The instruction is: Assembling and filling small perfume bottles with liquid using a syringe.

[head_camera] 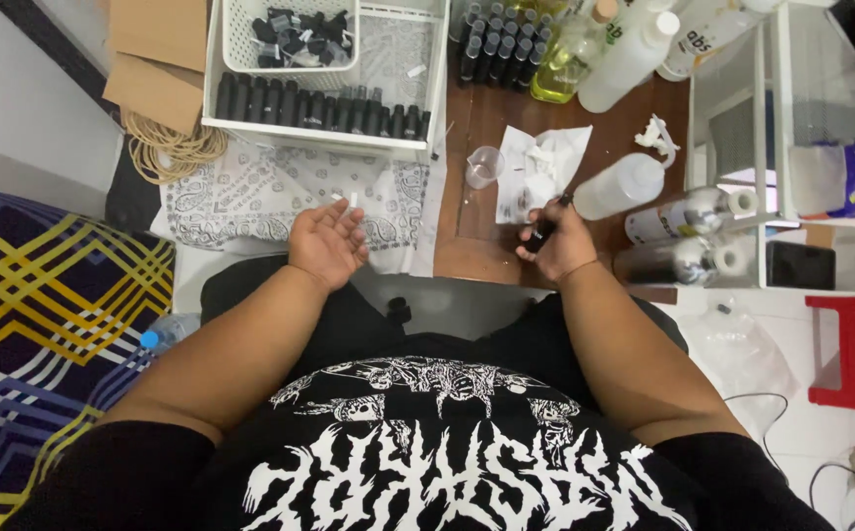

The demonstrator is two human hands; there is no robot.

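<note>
Black small bottle, half hidden, sits in the right hand's closed grip; left hand lies open, empty.

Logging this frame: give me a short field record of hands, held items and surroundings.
left hand: open, palm up, small white piece at the fingertips
right hand: closed on small black bottle
work surface: wooden board
near right hand: clear cup, white squeeze bottle on its side, crumpled tissue
near left hand: white basket with a row of black bottles, patterned cloth

Small black vial tilted in the right-hand grip above the wooden board.
</note>
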